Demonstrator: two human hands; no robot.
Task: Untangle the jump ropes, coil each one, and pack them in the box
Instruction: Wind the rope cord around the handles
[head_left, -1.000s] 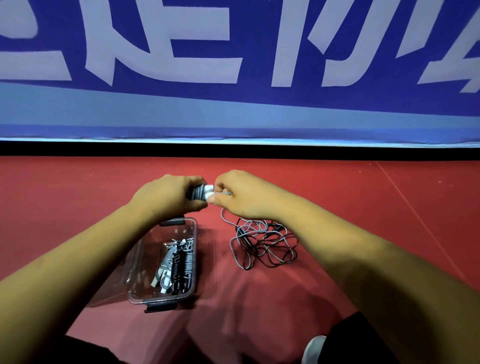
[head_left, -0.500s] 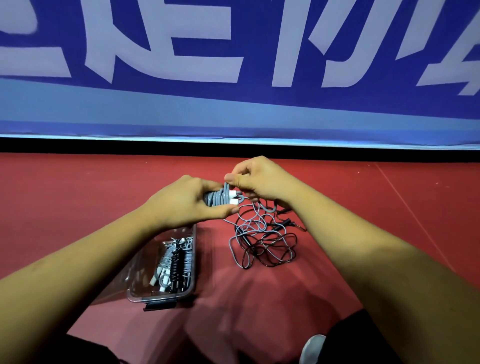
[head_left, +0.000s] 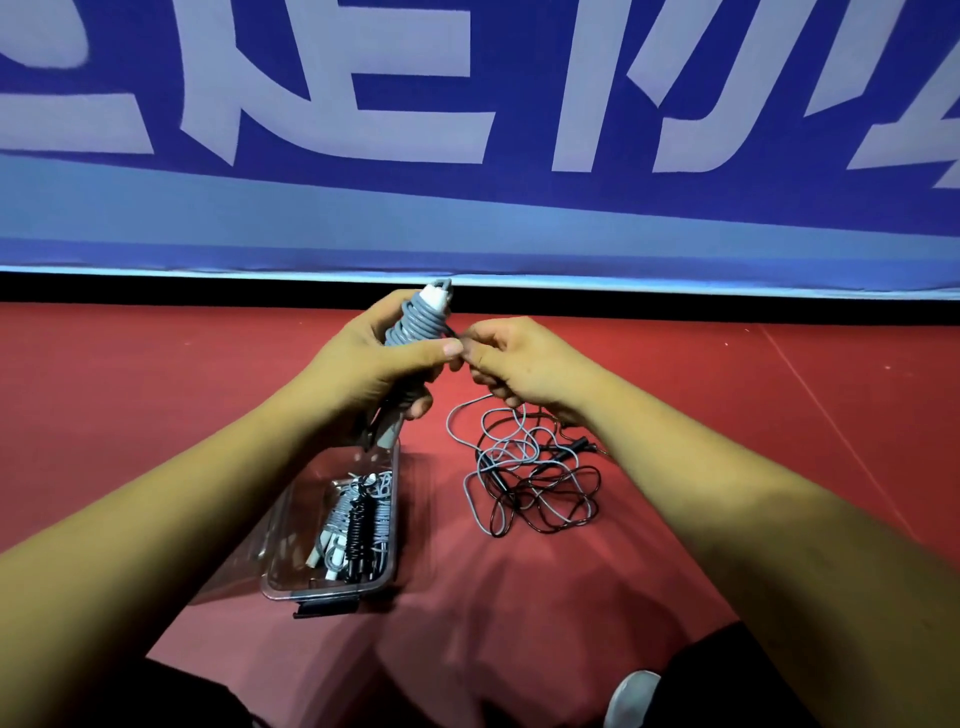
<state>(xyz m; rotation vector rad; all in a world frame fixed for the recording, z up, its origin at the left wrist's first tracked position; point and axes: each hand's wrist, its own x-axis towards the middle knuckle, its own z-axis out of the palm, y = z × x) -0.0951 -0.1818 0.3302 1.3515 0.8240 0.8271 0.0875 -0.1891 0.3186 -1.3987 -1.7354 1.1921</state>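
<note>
My left hand (head_left: 374, 364) grips a grey jump rope (head_left: 418, 319) wound in tight turns round its white handles, held upright above the box. My right hand (head_left: 511, 364) pinches the rope's loose end just right of the coil, fingertips meeting my left thumb. A clear plastic box (head_left: 291, 582) lies on the red floor below my left hand and holds several coiled ropes (head_left: 358, 525), grey and black. To its right a tangle of grey and black ropes (head_left: 535, 483) lies spread on the floor.
The red floor (head_left: 156, 389) runs back to a blue banner with white letters (head_left: 467, 156) behind a black strip. My dark-clothed legs and a white shoe tip (head_left: 631, 696) fill the bottom edge.
The coiled grey rope has turned from lying sideways to standing upright in my left hand. My right hand moved from the coil's top to its right side, pinching the rope end.
</note>
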